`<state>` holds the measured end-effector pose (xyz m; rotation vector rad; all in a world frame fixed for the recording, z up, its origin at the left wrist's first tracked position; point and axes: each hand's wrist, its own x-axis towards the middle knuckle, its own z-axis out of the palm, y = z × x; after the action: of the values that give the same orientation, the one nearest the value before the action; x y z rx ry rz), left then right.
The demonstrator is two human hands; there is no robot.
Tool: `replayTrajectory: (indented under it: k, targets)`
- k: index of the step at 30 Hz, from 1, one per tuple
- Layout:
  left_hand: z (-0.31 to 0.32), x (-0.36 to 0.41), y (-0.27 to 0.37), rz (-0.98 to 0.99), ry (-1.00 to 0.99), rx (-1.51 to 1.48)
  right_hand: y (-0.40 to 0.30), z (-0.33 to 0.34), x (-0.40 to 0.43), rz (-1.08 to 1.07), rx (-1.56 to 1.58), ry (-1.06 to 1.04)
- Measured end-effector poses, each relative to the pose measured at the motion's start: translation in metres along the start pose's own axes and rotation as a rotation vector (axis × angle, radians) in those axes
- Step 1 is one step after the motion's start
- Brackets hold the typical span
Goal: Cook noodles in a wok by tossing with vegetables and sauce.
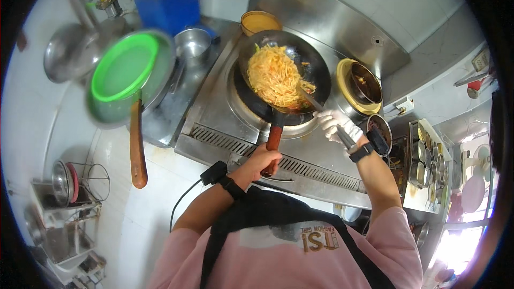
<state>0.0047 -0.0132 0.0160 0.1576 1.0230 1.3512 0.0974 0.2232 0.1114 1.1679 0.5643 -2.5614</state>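
Note:
My left hand (264,163) is closed around the reddish-brown wooden handle (274,140) of a dark wok (319,62). The wok sits tilted over the stove burner. Inside it lies a heap of yellowish noodle-like strands (273,74) with bits of red and green. My right hand (338,125), in a thin whitish glove, grips the shaft of a metal cooking utensil (311,99). Its far end reaches into the right side of the food, which hides its tip.
Left of the stainless-steel stove (217,128) is a bright green basin or strainer (125,67), with a wooden handle (138,148) below it. A tan bowl (261,23) stands behind the wok. On the right are a yellow-rimmed pot (345,73) holding a dark bowl (366,83), and several condiment containers (419,151).

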Motion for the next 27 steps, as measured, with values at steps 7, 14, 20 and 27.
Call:
replayTrajectory:
  k: [7,14,20,27]
  targets:
    - [-0.001,0.004,0.001,-0.019,0.011,0.011,0.021,0.031,-0.075,-0.232,-0.347,0.231]
    - [-0.007,0.0,-0.001,0.01,0.022,0.002,0.025,0.035,-0.099,-0.475,-1.034,0.497]
    - [0.0,0.002,0.002,0.002,0.003,0.008,-0.032,-0.07,-0.059,-0.706,-1.633,0.59]
    - [-0.005,-0.003,0.006,-0.03,-0.041,-0.02,0.01,0.01,-0.014,0.065,-0.594,0.301]
